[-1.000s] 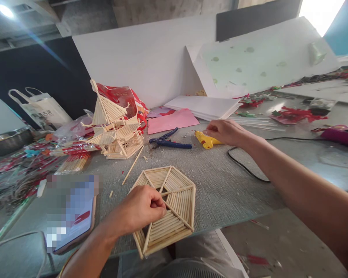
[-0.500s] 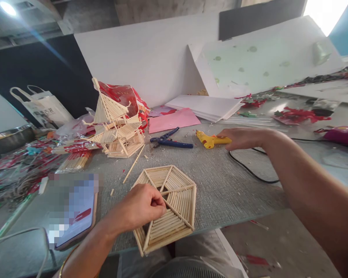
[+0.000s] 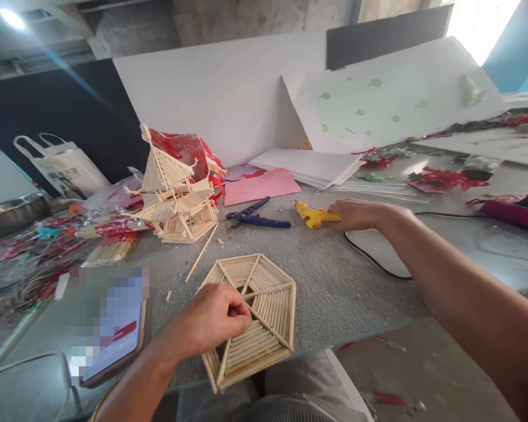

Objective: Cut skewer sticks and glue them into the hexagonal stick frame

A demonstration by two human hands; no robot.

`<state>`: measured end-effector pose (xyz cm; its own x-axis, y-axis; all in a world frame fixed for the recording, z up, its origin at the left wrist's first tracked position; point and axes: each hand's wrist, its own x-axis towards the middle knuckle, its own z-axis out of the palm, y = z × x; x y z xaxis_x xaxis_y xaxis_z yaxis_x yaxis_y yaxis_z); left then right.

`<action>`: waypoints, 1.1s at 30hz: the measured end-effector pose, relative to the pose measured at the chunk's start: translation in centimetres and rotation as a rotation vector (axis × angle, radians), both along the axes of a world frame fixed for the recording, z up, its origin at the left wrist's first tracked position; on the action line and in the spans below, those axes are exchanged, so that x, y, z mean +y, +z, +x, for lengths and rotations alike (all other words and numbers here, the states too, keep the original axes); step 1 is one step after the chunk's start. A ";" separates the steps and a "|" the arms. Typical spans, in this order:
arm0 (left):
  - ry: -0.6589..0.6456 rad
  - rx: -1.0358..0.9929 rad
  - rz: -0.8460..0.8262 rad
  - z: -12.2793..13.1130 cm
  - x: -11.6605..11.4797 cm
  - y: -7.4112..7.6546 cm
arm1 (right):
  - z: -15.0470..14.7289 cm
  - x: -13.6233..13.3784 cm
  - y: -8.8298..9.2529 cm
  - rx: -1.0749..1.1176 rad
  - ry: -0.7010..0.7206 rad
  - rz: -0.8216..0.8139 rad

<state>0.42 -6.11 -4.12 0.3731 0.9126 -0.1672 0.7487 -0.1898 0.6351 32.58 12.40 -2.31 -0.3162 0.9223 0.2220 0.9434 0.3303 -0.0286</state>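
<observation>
An eight-sided panel of pale wooden sticks (image 3: pixel 273 310) lies at the table's front edge. My left hand (image 3: pixel 222 313) rests over its left part, fingers curled and pinched near the centre; what they hold, if anything, is hidden. Farther back, my right hand (image 3: pixel 356 214) lies at the handle end of a yellow glue gun (image 3: pixel 314 215), its fingers wrapped round that end. Blue-handled cutters (image 3: pixel 264 220) lie left of the glue gun. A small tiered stick pavilion (image 3: pixel 180 199) stands behind the panel, and a loose stick (image 3: pixel 201 254) lies between them.
At the left are a phone (image 3: pixel 118 334), a cable, packaged sticks (image 3: pixel 112 246) and a metal bowl (image 3: pixel 15 214). Behind lie pink paper (image 3: pixel 264 186) and white boards (image 3: pixel 305 164). A black cord (image 3: pixel 374 261) curves at the right, near a magenta tool (image 3: pixel 510 212).
The view has shifted slightly. My right hand stays at the glue gun's handle, and my left hand keeps its place over the stick panel.
</observation>
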 end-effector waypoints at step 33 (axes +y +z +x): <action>0.419 -0.553 0.588 -0.1 5.5 0.2 | -8.0 -7.7 1.4 0.463 0.822 0.126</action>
